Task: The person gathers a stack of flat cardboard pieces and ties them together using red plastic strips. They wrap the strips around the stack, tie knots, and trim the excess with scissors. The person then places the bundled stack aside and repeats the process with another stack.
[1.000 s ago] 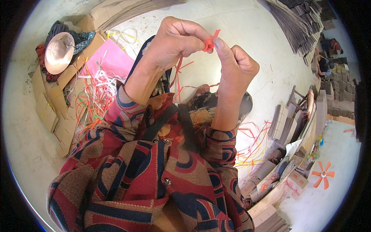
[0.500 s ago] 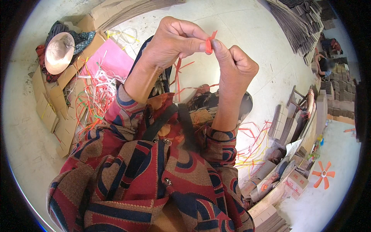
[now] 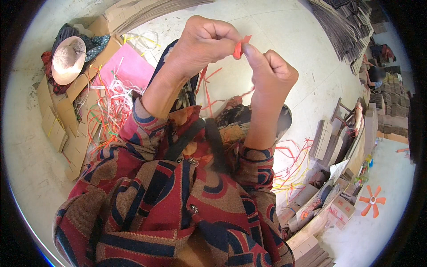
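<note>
A short, flat red plastic strip point(image 3: 238, 48), bent into a small loop or fold, is held up in front of me. My left hand point(image 3: 209, 43) pinches it from the left between thumb and curled fingers. From the right, my right hand point(image 3: 272, 73) presses its thumb against the strip, fingers curled into the palm; part of the grip is hidden behind the thumb. Below the hands, longer red strips point(image 3: 206, 89) hang or lie by my legs. Whether they join the held piece is hidden behind my left hand.
At left, a tangle of red and white strips point(image 3: 111, 104) lies beside a pink sheet point(image 3: 126, 66), flattened cardboard point(image 3: 66, 115) and a straw hat point(image 3: 68, 61). More strips point(image 3: 291, 164) lie at right, near a wooden stool point(image 3: 340, 111). Cardboard stacks point(image 3: 342, 31) stand beyond; another person point(image 3: 375, 75) is far right.
The red loop has shifted slightly left and tilted between my fingertips. My left thumb and fingers have closed in a little; my right hand has barely moved.
</note>
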`<state>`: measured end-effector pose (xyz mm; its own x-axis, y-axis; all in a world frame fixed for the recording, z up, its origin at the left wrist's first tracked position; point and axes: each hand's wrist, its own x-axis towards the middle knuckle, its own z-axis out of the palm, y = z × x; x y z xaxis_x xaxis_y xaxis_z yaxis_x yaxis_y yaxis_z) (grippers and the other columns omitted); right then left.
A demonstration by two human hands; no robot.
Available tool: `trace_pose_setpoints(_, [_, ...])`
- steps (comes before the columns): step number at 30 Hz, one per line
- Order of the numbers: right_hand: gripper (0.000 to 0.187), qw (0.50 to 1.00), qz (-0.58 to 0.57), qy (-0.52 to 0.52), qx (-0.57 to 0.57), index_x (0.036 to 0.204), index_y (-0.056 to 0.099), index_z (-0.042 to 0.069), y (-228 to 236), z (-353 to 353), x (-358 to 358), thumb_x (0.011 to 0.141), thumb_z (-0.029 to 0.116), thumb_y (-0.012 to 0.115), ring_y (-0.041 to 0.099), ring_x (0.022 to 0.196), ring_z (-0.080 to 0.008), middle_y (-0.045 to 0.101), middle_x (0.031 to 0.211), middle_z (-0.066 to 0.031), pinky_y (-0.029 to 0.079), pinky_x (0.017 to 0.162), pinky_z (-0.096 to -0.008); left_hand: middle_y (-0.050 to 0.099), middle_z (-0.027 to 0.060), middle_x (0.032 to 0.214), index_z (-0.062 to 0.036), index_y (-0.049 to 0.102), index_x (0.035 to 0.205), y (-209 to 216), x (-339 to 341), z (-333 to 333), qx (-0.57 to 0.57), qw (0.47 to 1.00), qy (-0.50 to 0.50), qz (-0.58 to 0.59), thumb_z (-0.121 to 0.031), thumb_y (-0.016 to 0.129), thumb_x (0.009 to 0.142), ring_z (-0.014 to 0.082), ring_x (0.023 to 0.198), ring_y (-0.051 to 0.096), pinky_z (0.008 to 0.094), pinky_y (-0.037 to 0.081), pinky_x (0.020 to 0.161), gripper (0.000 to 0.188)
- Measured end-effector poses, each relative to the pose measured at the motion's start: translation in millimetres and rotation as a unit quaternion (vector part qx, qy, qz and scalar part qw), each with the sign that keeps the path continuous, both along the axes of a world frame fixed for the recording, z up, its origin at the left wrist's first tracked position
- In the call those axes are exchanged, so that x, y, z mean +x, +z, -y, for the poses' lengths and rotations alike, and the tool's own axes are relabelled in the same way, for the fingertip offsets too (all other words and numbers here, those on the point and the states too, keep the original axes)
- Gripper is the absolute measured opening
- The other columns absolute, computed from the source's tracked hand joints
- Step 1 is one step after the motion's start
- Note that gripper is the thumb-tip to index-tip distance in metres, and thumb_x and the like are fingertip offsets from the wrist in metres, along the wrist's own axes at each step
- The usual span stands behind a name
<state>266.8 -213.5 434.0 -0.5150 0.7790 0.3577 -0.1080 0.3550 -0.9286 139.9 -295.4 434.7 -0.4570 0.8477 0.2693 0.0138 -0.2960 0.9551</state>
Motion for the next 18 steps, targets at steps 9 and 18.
trace_pose_setpoints(9, [0.031, 0.908, -0.181, 0.161, -0.341, 0.057, 0.038, 0.012, 15, -25, 19, 0.08, 0.005, 0.058, 0.025, 0.036, -0.0045, 0.031, 0.046, 0.004, 0.019, 0.033, -0.0212, 0.054, -0.0003, 0.06, 0.002, 0.065, 0.08, -25, -25, 20, -0.067, 0.997, 0.005, -0.042, -0.009, 0.058, 0.075, 0.0025, 0.051, 0.039, 0.0174, 0.028, 0.045, 0.014])
trace_pose_setpoints(18, [0.035, 0.944, -0.134, 0.089, -0.289, 0.054, 0.038, 0.011, 23, -34, 15, 0.078, 0.003, 0.061, 0.027, 0.036, -0.0029, 0.033, 0.047, 0.0049, 0.019, 0.034, -0.0194, 0.061, 0.0033, 0.07, 0.0022, 0.063, 0.108, -12, -20, 12, -0.049, 0.995, -0.089, -0.017, -0.026, 0.06, 0.084, 0.0044, 0.053, 0.043, 0.0169, 0.034, 0.048, 0.037])
